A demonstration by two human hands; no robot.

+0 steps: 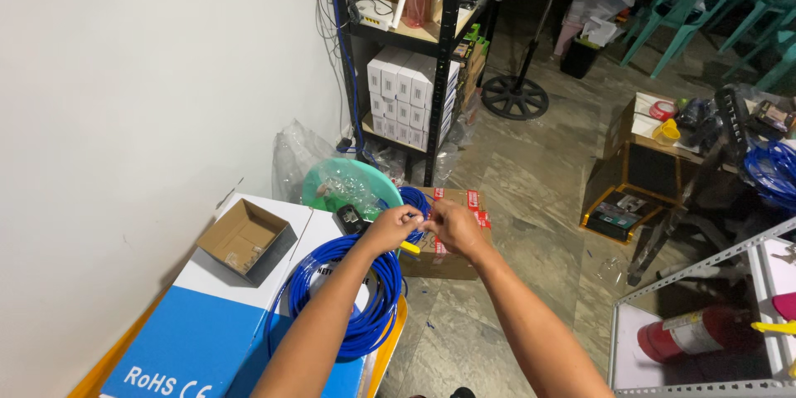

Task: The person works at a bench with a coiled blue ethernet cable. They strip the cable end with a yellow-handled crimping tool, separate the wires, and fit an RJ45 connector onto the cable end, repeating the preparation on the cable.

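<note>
Two hands meet above a blue-and-white carton: the left hand point(396, 225) and right hand point(452, 228) both pinch the end of a blue network cable point(420, 217), fingers clenched on it. One coil of the cable point(375, 307) lies just below the left wrist, reaching the carton's point(199, 332) right edge. One small open cardboard box point(245, 238) sits left of the hands. Bare tiled floor point(531, 224) opens to the right, before one red fire extinguisher point(692, 333).
</note>
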